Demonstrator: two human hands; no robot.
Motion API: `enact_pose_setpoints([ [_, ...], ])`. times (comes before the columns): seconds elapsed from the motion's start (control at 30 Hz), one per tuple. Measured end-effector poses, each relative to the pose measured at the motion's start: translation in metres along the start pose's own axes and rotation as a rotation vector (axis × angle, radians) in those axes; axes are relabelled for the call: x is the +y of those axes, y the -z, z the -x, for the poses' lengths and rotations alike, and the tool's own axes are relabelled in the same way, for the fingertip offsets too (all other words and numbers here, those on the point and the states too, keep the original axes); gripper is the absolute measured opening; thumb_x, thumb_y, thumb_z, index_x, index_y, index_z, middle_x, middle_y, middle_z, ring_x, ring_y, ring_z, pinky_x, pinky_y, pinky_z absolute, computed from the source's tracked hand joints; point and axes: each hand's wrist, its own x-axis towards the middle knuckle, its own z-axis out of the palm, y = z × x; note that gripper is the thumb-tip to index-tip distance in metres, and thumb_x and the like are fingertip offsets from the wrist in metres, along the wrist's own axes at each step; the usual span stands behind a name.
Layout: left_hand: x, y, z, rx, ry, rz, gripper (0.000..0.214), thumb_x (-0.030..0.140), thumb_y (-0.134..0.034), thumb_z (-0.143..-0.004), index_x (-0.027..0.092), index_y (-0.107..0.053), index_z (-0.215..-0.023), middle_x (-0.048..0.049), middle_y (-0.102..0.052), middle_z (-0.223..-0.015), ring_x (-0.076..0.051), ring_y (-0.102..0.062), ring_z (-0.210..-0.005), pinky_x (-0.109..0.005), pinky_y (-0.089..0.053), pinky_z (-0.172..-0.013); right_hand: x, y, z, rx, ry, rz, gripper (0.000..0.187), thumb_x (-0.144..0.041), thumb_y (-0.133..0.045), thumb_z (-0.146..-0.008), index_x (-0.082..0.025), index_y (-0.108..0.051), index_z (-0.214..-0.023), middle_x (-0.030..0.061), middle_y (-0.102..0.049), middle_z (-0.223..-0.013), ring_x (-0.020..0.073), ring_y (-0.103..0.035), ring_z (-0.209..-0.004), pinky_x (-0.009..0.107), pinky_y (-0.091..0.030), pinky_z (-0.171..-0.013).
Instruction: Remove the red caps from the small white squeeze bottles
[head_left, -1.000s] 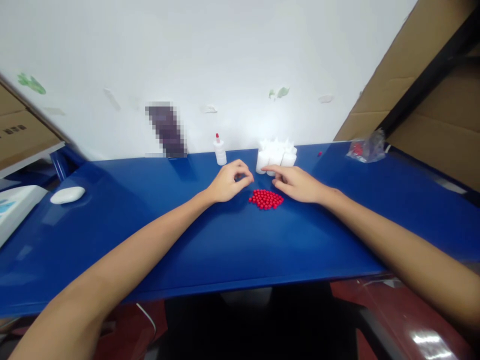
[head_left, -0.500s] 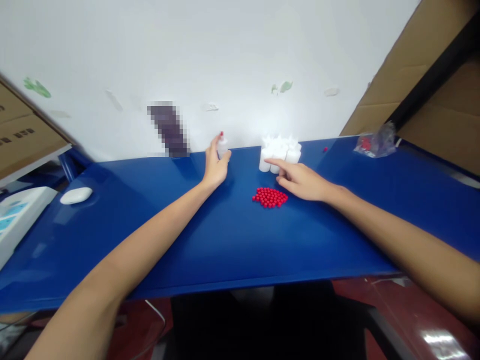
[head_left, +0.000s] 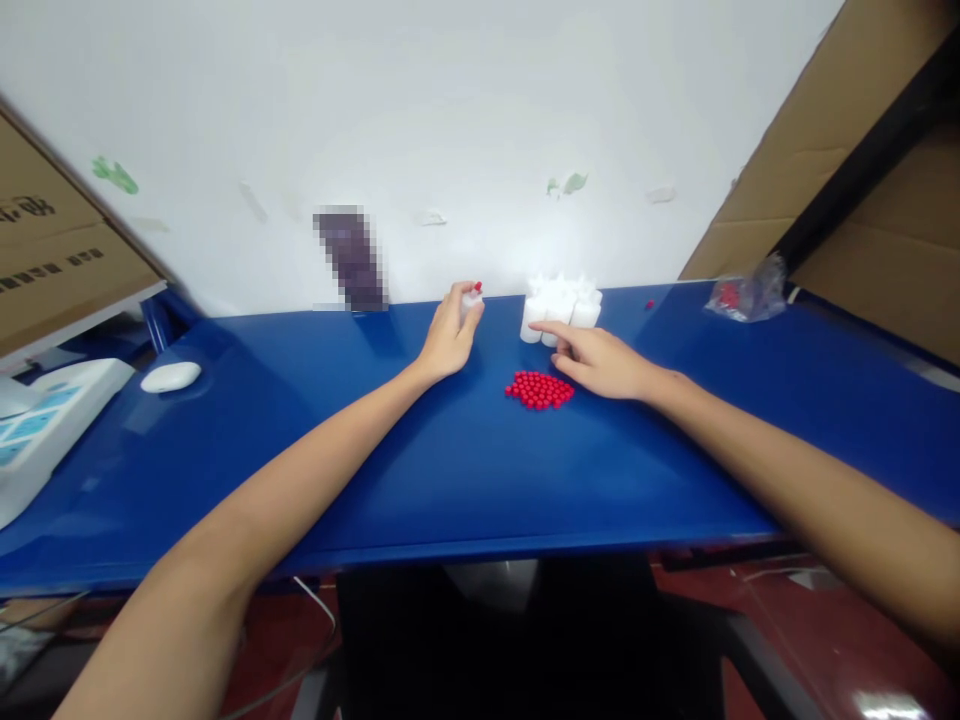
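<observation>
My left hand (head_left: 448, 335) is closed round a small white bottle with a red cap (head_left: 472, 297), tilted to the right, near the back of the blue table (head_left: 450, 470). My right hand (head_left: 600, 362) rests on the table with its forefinger stretched toward a cluster of white bottles (head_left: 561, 304). The other fingers are loosely curled and hold nothing. A pile of several small red caps (head_left: 541, 389) lies just left of that hand, between my two hands.
A white mouse (head_left: 171, 376) and a white device with blue panels (head_left: 37, 425) sit at the left. A clear bag with red bits (head_left: 744, 293) lies at the back right, a stray red cap (head_left: 649, 304) near it. Cardboard boxes (head_left: 52, 250) flank both sides.
My left hand left the red pile, reached back to the single capped bottle, gripped it and tipped it rightward. My right hand stayed by the white bottles.
</observation>
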Motion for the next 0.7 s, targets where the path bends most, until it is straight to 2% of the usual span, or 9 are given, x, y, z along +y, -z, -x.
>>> enact_pose_setpoints([
  [0.1,0.005,0.002,0.002,-0.086,0.019,0.005,0.036,0.046,-0.037,-0.104,0.022,-0.047,-0.129,-0.0049,-0.068,-0.099,-0.016,-0.063,-0.081,-0.031,-0.050,-0.079,-0.001,-0.001,0.000,0.016,0.020,-0.033,0.057,-0.022,-0.049,-0.091,-0.020,-0.052,-0.148,0.0017,-0.067,-0.080,0.0194,-0.060,-0.070,0.034,-0.045,-0.068],
  [0.3,0.021,0.006,0.012,-0.240,-0.215,-0.191,0.035,0.043,-0.045,-0.101,0.021,-0.056,-0.125,-0.0054,-0.071,-0.108,-0.019,-0.067,-0.090,-0.031,-0.049,-0.082,-0.022,-0.001,0.006,0.398,0.060,-0.154,0.039,-0.030,-0.050,-0.096,-0.021,-0.061,-0.132,-0.0017,-0.058,-0.070,0.0157,-0.053,-0.059,0.032,-0.045,-0.065],
  [0.43,0.029,0.006,0.017,-0.256,-0.343,-0.306,0.035,0.040,-0.046,-0.099,0.021,-0.058,-0.126,-0.0072,-0.071,-0.116,-0.021,-0.068,-0.098,-0.032,-0.051,-0.083,-0.036,0.003,0.009,0.400,0.106,-0.146,0.038,-0.042,-0.059,-0.094,-0.022,-0.062,-0.126,-0.0018,-0.057,-0.070,0.0156,-0.052,-0.060,0.031,-0.044,-0.063],
  [0.6,0.032,0.005,0.019,-0.285,-0.518,-0.483,0.036,0.039,-0.042,-0.099,0.019,-0.059,-0.124,-0.0075,-0.071,-0.100,-0.020,-0.067,-0.088,-0.030,-0.051,-0.076,-0.040,-0.001,0.008,0.343,0.218,-0.083,0.024,-0.041,-0.057,-0.098,-0.021,-0.067,-0.106,0.0010,-0.059,-0.076,0.0149,-0.051,-0.065,0.031,-0.042,-0.066],
  [0.7,0.032,0.005,0.018,-0.298,-0.572,-0.538,0.039,0.040,-0.035,-0.103,0.018,-0.059,-0.124,-0.0082,-0.069,-0.097,-0.019,-0.065,-0.084,-0.030,-0.050,-0.073,-0.039,-0.004,0.008,0.316,0.230,-0.093,0.021,-0.039,-0.054,-0.099,-0.021,-0.064,-0.105,0.0022,-0.062,-0.082,0.0145,-0.050,-0.065,0.030,-0.041,-0.066],
])
